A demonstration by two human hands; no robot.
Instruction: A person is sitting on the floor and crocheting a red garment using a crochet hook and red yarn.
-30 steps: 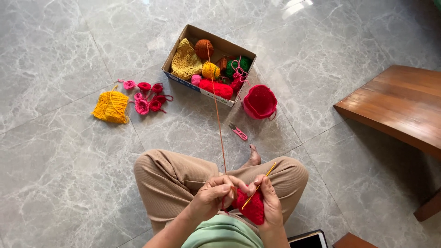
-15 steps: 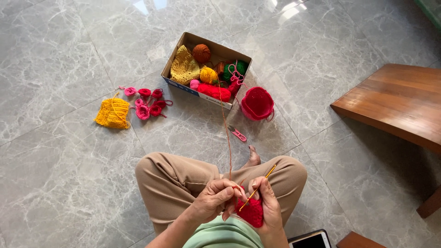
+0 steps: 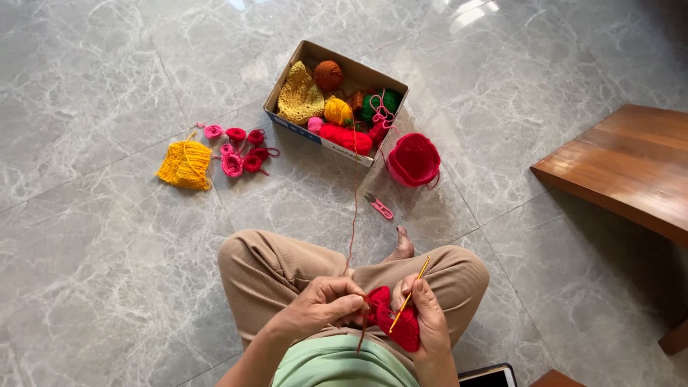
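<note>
Sitting cross-legged on grey marble-patterned floor tiles [image 3: 107, 287], working a small red crocheted piece [image 3: 398, 322] over the lap. Left hand [image 3: 319, 308] pinching red yarn strand [image 3: 352, 215] running from open cardboard box of yarn balls [image 3: 287, 89]; right hand [image 3: 426, 319] gripping piece and thin yellow crochet hook [image 3: 410, 295].

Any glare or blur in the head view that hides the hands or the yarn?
Head view: window glare on the tiles at the top edge, clear of the work; left hand, right hand and red crochet piece evenly lit and sharp; right side falls into shade.
</note>
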